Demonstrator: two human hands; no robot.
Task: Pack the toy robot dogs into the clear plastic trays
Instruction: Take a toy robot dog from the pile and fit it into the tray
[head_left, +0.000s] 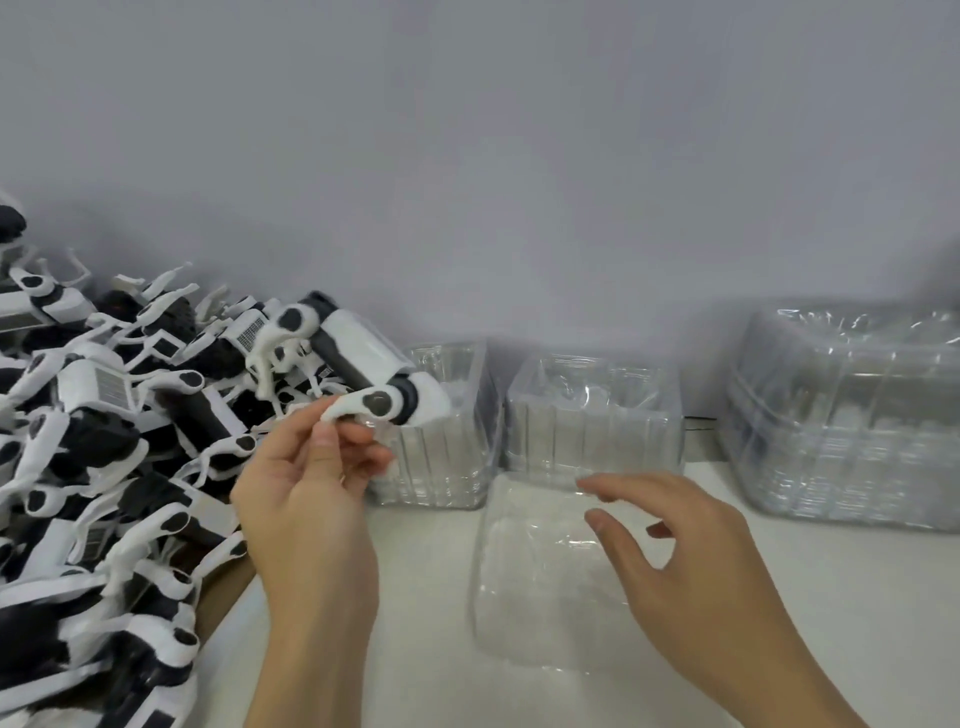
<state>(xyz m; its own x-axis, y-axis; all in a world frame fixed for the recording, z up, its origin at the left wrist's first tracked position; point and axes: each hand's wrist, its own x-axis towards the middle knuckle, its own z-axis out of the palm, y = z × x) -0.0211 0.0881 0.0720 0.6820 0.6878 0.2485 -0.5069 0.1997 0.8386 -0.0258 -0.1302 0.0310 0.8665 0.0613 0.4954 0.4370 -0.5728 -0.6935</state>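
Note:
A white and black toy robot dog (358, 358) hangs in the air above the table, tilted with its body running up to the left. My left hand (311, 499) pinches one of its white legs between thumb and fingers. A single clear plastic tray (524, 613) lies flat on the table in front of me. My right hand (691, 566) hovers over the tray's right part with fingers spread and relaxed, holding nothing.
A large heap of toy robot dogs (104, 447) fills the left side. Two stacks of clear trays (441, 452) (592, 415) stand behind the single tray, against the grey wall. A bigger bagged stack of trays (852, 415) stands at the right.

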